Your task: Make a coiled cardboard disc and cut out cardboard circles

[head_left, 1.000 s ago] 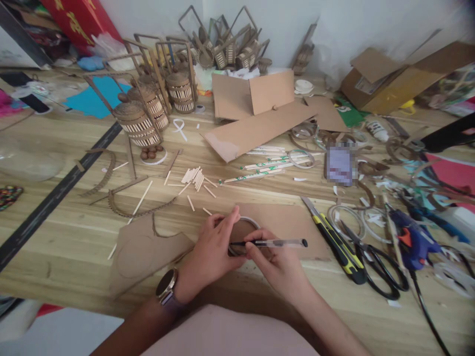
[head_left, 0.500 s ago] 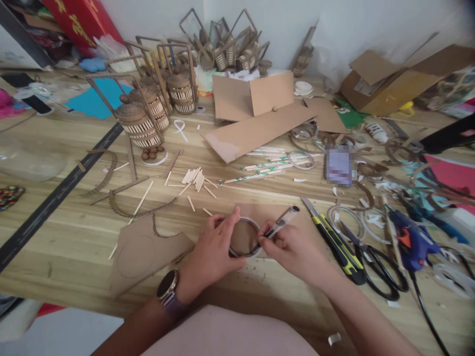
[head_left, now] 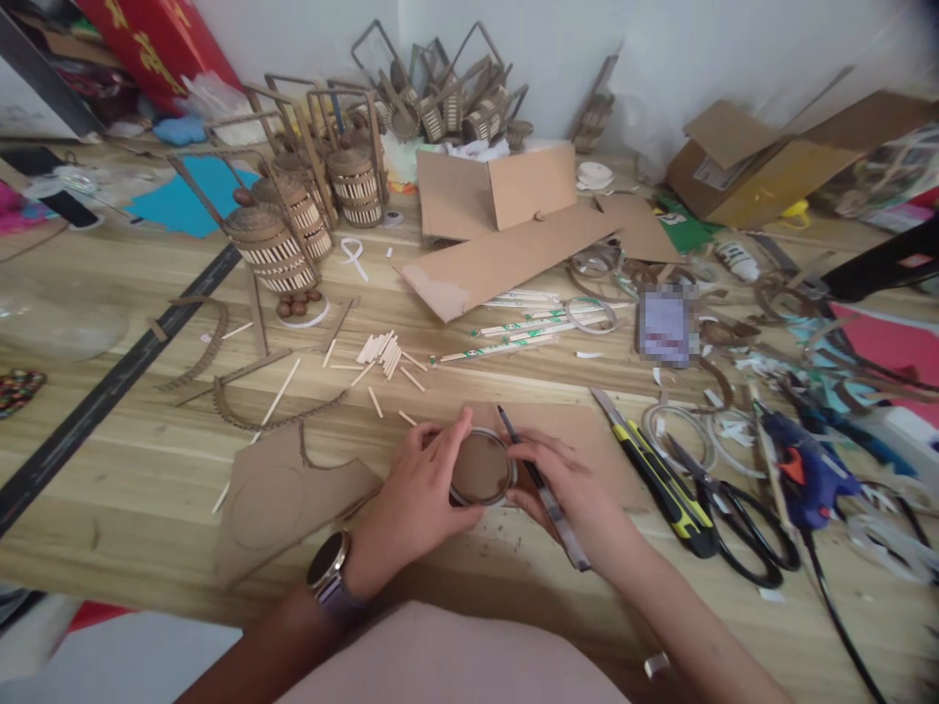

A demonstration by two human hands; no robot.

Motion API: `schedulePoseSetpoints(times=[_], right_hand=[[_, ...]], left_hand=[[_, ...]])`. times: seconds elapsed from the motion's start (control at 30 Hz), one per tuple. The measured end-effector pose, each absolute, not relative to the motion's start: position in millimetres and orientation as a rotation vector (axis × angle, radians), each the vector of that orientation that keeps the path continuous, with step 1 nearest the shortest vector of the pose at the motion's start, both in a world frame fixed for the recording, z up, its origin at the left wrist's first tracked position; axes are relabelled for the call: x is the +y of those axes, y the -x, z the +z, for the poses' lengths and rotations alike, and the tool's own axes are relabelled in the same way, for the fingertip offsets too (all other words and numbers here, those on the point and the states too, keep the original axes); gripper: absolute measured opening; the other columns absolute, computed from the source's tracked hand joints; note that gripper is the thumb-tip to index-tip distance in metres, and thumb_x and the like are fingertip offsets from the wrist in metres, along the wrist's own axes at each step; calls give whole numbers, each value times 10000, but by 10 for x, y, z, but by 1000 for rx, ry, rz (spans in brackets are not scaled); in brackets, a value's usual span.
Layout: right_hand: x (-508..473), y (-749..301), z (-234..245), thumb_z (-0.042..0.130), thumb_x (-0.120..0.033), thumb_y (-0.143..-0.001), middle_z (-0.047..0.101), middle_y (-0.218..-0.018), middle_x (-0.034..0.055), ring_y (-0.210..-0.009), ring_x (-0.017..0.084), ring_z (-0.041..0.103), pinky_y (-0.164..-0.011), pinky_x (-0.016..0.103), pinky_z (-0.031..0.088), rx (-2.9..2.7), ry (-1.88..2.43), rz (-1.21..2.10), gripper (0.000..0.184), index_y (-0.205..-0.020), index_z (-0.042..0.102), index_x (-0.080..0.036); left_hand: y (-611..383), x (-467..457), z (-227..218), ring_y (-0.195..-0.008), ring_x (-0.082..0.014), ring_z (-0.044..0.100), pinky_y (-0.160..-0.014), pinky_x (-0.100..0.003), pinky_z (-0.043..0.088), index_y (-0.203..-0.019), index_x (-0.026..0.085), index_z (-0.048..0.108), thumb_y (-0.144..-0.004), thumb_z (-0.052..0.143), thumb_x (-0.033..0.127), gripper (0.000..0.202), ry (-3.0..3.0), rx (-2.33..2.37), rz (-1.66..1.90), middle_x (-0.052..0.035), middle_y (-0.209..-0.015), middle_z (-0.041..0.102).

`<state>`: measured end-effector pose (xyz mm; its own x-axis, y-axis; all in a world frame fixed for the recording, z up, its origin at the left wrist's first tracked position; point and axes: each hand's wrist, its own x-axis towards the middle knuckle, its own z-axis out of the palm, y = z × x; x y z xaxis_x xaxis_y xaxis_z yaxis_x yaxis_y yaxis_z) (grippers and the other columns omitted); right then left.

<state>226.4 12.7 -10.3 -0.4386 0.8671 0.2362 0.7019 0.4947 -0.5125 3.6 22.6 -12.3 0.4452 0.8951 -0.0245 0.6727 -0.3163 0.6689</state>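
My left hand (head_left: 418,489), with a watch (head_left: 329,562) on its wrist, curls around the left side of a thin round ring (head_left: 512,467). The ring rests on or just above a flat piece of brown cardboard (head_left: 579,435), and brown shows through its middle. In my right hand (head_left: 576,479) is a pen (head_left: 547,499), lying slanted across the fingers with its dark tip pointing up and away. The thumb and fingertips of that hand are at the ring's right side. Left of the hands lies a cut cardboard scrap (head_left: 271,504) with a circle drawn on it.
A yellow-black utility knife (head_left: 664,474), scissors (head_left: 740,528) and a blue glue gun (head_left: 811,469) lie at the right. Short wooden sticks (head_left: 381,352) are scattered ahead. Small lidded baskets (head_left: 268,244) with tall handles stand back left; a cardboard box (head_left: 770,156) sits back right.
The pen has swung round in my right hand: its tip was down inside the ring and now points up and away. My right fingers have shifted to the ring's edge.
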Motion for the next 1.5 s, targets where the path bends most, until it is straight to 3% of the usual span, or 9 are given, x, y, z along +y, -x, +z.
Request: schedulePoseSetpoints(times=[0.4, 0.6, 0.7, 0.87, 0.93, 1.17, 1.5], right_hand=[[138, -2274, -203, 721, -121, -819, 723, -1200, 175, -1142, 350, 664, -916, 546, 550, -2270, 1304, 466, 329, -1110, 609, -227], [132, -2289, -120, 589, -189, -924, 741, -1191, 139, -1149, 300, 675, -951, 473, 552, -2208, 1323, 487, 198, -1105, 658, -231], [149, -2345, 33, 485, -252, -1003, 763, -1159, 113, -1085, 257, 711, -917, 397, 575, -2081, 1395, 550, 240, -1170, 655, -223], [219, -2341, 234, 463, -541, -993, 800, -902, 91, -788, 245, 748, -699, 329, 590, -1784, 1468, 848, 466, -868, 752, -198], [244, -2276, 250, 468, -582, -975, 786, -825, 87, -708, 228, 729, -632, 305, 569, -1799, 1467, 937, 521, -755, 734, -192], [276, -2058, 222, 478, -482, -988, 741, -733, 57, -635, 182, 675, -581, 257, 518, -1931, 1389, 1119, 470, -674, 672, -190], [340, -2034, 294, 423, -452, -1017, 665, -652, 8, -530, 147, 586, -487, 246, 441, -2087, 1318, 1206, 443, -727, 653, -208]], left_hand=[[-125, 152, -112, -1238, -372, 445, -1058, -556, 423, -1531, 151, 278, -767, 773, 291, 920, -2181, 1391, 505, -140, -1447, 561], [-183, 99, -170, -1240, -371, 457, -1054, -554, 428, -1537, 181, 253, -776, 769, 276, 925, -2194, 1444, 553, -133, -1420, 576], [-183, 96, -162, -1254, -378, 455, -1063, -557, 424, -1533, 183, 262, -755, 780, 266, 938, -2181, 1456, 536, -135, -1410, 582], [-186, 93, -167, -1262, -393, 454, -1067, -571, 420, -1526, 171, 278, -750, 785, 297, 935, -2171, 1473, 498, -139, -1423, 575], [-184, 87, -187, -1262, -390, 454, -1063, -570, 422, -1526, 176, 274, -754, 779, 303, 930, -2184, 1468, 515, -137, -1443, 560], [-176, 80, -236, -1259, -379, 461, -1058, -554, 423, -1526, 187, 271, -737, 787, 306, 950, -2195, 1459, 543, -141, -1455, 545], [-175, 85, -213, -1269, -389, 455, -1070, -572, 402, -1528, 194, 265, -760, 767, 326, 927, -2181, 1448, 510, -131, -1445, 562]])
